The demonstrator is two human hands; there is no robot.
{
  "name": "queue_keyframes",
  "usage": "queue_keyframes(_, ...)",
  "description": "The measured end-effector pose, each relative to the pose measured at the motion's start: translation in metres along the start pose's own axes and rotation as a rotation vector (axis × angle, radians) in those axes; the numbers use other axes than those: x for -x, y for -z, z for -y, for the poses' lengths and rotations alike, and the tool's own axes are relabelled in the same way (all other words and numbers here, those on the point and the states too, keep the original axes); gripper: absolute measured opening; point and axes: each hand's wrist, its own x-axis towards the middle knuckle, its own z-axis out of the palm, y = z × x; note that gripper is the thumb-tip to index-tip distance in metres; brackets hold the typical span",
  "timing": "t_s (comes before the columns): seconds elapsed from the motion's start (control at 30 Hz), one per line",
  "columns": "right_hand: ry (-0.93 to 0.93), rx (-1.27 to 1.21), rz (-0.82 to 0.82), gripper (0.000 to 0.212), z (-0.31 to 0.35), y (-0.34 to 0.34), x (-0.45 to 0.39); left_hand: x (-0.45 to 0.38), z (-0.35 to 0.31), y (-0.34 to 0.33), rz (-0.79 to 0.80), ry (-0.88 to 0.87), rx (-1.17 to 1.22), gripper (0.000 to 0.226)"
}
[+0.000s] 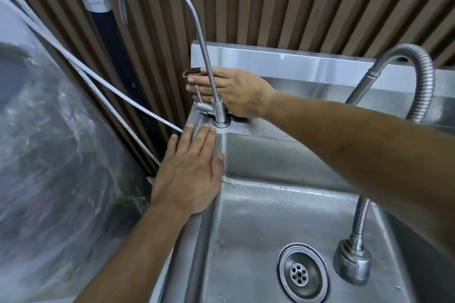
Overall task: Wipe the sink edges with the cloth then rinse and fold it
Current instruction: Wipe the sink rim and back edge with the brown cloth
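Brushed steel sink (283, 216); ribbed wood wall (295, 0).

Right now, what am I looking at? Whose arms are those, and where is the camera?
There is no machine here. A person wears one camera on their head, so you look down at their own two arms, as if they were yours. They stand at a shiny metal sink. The left hand lies flat on the sink's left edge, fingers straight, holding nothing. The right hand reaches behind the tall thin tap and presses a dark cloth against the back corner; only a bit of cloth peeks out past the fingertips. A bendy metal hose curves down into the basin, ending near the round drain. Small water drops sit on the steel.
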Motion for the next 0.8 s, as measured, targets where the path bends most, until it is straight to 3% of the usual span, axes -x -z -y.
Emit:
queue_keyframes(0.2,-0.002,0.061,-0.035,0.065,0.001,-0.005,0.020,-0.001,0.003,-0.002,-0.001,-0.019,-0.014,0.070)
queue_keyframes(0.27,-0.110,0.074,-0.080,0.063,0.007,-0.009,0.039,-0.002,0.005,-0.003,-0.011,-0.014,-0.007,0.070)
queue_keyframes(0.33,-0.338,-0.150,-0.097,0.059,0.016,-0.003,0.064,-0.002,0.005,-0.003,-0.012,-0.015,-0.009,0.070)
queue_keyframes(0.4,-0.703,-0.494,-0.133,0.055,0.028,0.007,0.083,-0.001,0.005,-0.004,-0.014,-0.012,-0.005,0.071)
queue_keyframes(0.5,-1.185,-0.705,-0.149,0.057,0.037,0.030,0.060,-0.006,0.004,-0.002,-0.030,0.003,0.031,0.073)
queue_keyframes(0.57,-1.156,-0.724,-0.179,0.058,0.038,0.039,0.031,-0.012,0.003,-0.002,-0.062,-0.009,0.034,0.071)
queue_keyframes(0.7,-0.672,-0.575,-0.269,0.057,0.015,0.023,0.016,-0.017,0.004,-0.006,-0.065,-0.020,-0.037,0.067)
queue_keyframes(0.77,-0.701,-0.600,-0.276,0.053,0.011,0.015,0.032,-0.013,0.003,-0.008,-0.050,-0.007,-0.045,0.070)
queue_keyframes(0.8,-0.811,-0.641,-0.266,0.052,0.016,0.015,0.043,-0.012,0.003,-0.008,-0.046,-0.006,-0.041,0.072)
